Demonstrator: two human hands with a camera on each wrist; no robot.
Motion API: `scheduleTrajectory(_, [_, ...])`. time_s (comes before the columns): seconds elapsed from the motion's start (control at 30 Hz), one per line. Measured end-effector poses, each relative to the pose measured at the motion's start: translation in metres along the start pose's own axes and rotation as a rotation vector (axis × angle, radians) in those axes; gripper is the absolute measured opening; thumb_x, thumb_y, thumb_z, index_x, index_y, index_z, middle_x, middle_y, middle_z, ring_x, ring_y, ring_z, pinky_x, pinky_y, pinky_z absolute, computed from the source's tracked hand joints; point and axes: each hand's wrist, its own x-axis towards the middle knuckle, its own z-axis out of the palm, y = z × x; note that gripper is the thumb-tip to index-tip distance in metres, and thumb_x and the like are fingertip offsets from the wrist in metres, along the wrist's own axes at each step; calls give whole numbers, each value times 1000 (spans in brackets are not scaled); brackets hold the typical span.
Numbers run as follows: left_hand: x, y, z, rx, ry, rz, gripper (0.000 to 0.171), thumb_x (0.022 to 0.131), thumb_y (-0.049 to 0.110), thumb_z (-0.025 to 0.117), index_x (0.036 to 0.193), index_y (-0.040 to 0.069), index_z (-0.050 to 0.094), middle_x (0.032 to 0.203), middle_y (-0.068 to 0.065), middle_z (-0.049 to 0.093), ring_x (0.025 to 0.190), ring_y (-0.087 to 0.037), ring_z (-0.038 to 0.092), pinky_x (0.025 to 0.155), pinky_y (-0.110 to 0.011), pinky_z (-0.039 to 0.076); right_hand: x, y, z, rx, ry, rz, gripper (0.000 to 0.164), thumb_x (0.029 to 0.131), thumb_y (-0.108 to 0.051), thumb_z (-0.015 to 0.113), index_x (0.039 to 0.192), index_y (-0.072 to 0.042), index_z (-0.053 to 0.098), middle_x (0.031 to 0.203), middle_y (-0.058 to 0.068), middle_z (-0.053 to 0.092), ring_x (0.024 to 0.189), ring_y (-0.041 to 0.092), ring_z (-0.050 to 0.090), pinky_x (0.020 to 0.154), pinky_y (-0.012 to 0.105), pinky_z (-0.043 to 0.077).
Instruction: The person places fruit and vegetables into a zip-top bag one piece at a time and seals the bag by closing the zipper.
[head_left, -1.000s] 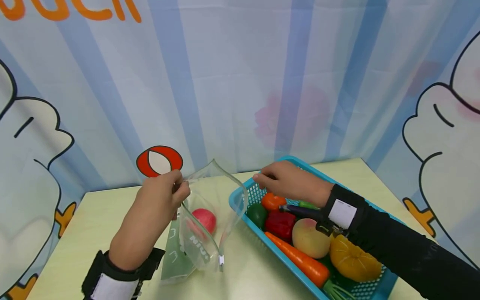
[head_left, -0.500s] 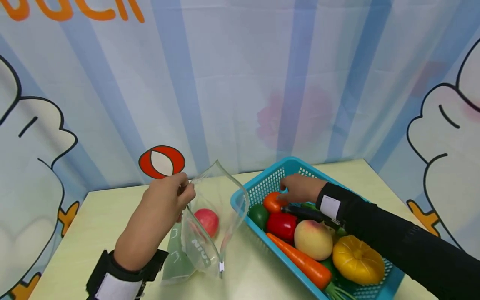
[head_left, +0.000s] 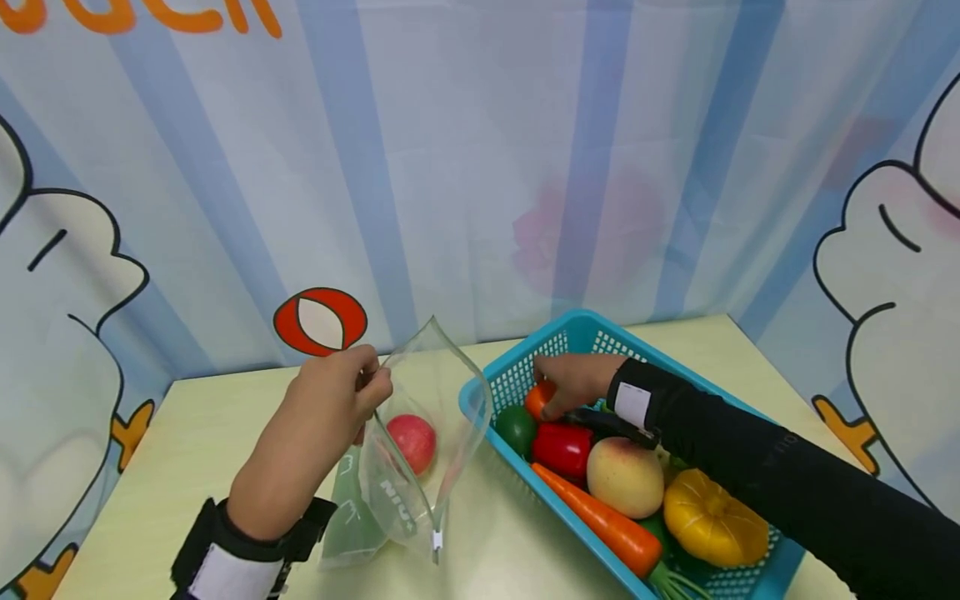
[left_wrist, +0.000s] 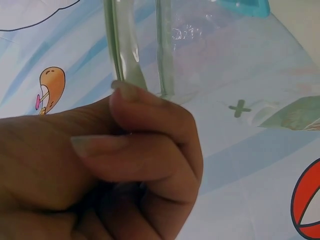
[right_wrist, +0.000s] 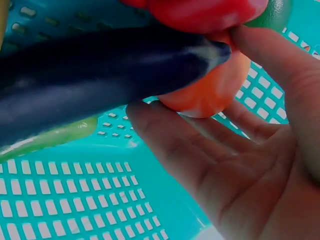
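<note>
On the pale table (head_left: 187, 442), the left hand (head_left: 330, 396) pinches the rim of the limp bag (head_left: 396, 505) while the right hand (head_left: 579, 379) curves thumb and fingers round the orange fruit (right_wrist: 212, 91) at the basket's (head_left: 581, 332) far end, probably light, firm, slick, best held by its sides.

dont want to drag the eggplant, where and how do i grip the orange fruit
Probably around the bulging middle of the orange fruit, from above on its far side: it is round, the eggplant and red pepper crowd its near side, and basket mesh shows beyond.
</note>
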Motion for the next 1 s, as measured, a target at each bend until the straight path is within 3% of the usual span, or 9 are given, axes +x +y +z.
scheduleTrajectory(0.1, [0, -1, 0, -5, -4, -1, 17, 97, 16, 45, 84, 8, 52, 61, -4, 50, 49, -16, 51, 57, -30, 40, -1, 0, 0, 13, -21, -1, 50, 89, -28, 71, 131, -12, 48, 108, 6, 60, 86, 20, 57, 71, 30, 49])
scheduleTrajectory(0.3, [0, -2, -1, -12, -20, -3, 17, 97, 17, 45, 84, 8, 52, 61, -4, 50, 49, -16, 52, 57, -30, 41, -2, 2, 0, -61, -39, -32, 48, 91, -31, 66, 136, -16, 54, 131, 12, 55, 112, 26, 50, 93, 41, 48])
scheduleTrajectory(0.4, [0, -2, -1, -18, -26, -7, 16, 96, 16, 45, 84, 8, 52, 61, -4, 50, 49, -16, 52, 57, -30, 41, -3, 4, 0, -61, -53, -24, 46, 91, -31, 65, 135, -18, 55, 138, 15, 49, 117, 29, 46, 95, 44, 47])
scheduleTrajectory(0.63, [0, -4, -1, -7, -25, -3, 18, 98, 18, 46, 84, 8, 52, 61, -4, 50, 49, -16, 52, 57, -30, 41, 0, 3, 0, 56, -96, -35, 43, 90, -22, 67, 131, -13, 55, 110, 6, 57, 98, 21, 52, 77, 30, 45])
scheduleTrajectory(1.0, [2, -3, 0, -16, -29, 0, 18, 97, 18, 46, 83, 8, 52, 61, -4, 49, 49, -17, 51, 56, -30, 41, -2, 6, 4, 59, -31, -70, 37, 90, -22, 69, 124, -11, 60, 104, 5, 60, 91, 18, 54, 75, 29, 49])
